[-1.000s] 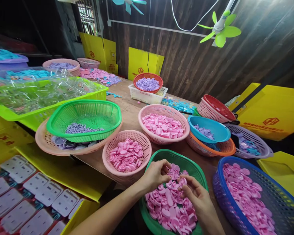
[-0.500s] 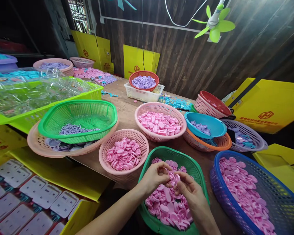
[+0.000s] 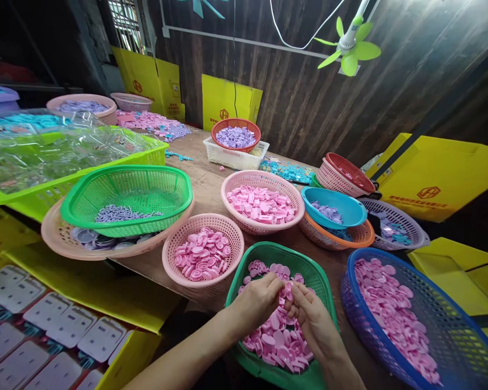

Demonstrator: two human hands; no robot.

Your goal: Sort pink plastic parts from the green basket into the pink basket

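Observation:
My left hand (image 3: 255,299) and my right hand (image 3: 314,317) meet above a dark green basket (image 3: 329,290). Pinched between the fingertips of both is a small pink plastic piece (image 3: 286,292); its exact kind is too small to tell. Beneath them, loose pink plastic parts (image 3: 277,346), some oval and flat, fill the basket. To the left stands a round pink basket (image 3: 168,262) of pink oval parts with raised rings (image 3: 203,253). On the right, a blue basket (image 3: 350,281) holds a heap of flat pink parts (image 3: 394,319).
A pink basket (image 3: 264,228) of blocky pink parts stands farther back. At left, a bright green basket (image 3: 171,181) rests in a peach one (image 3: 55,238). A cyan bowl (image 3: 350,203) sits on an orange basket (image 3: 366,238). An open yellow carton (image 3: 134,357) holds white pieces at lower left.
My hands have drawn closer together around the pink piece, and the left hand has turned so its back shows more. The whole view has shifted slightly.

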